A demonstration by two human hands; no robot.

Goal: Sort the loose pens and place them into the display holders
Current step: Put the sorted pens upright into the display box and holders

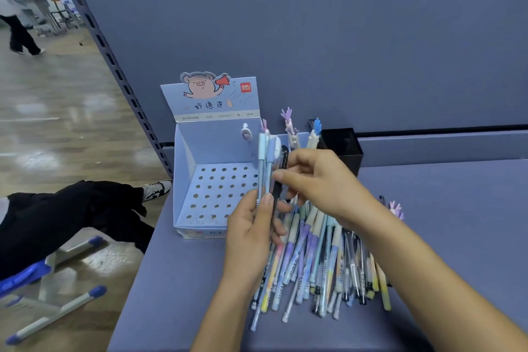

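Blue-grey shelving is filling most of what I am seeing from here: a flat shelf top (177, 280) running out from a plain back panel (371, 37), with wooden floor (57, 111) showing off to the left. The cardboard display box (187, 180) is standing at the back left of the shelf top, a cartoon pig on its header and rows of holes in its floor. Just right of it a black mesh holder (347, 148) is standing against the panel, and antler-topped pens (288, 126) are poking up between the two. The loose pens (314, 260) are lying in a heap on the shelf top, under both forearms. The left hand (250, 237) is gripping a small bunch of pastel pens (263, 160) upright in front of the box, fingers wrapped round the barrels. The right hand (320, 183) is reaching across to that bunch, its forefinger and thumb pinching a black pen (276, 193) beside the pastel ones. Left of the shelf, a leg in black trousers (71, 214) is stretching over a blue stool (25, 274).
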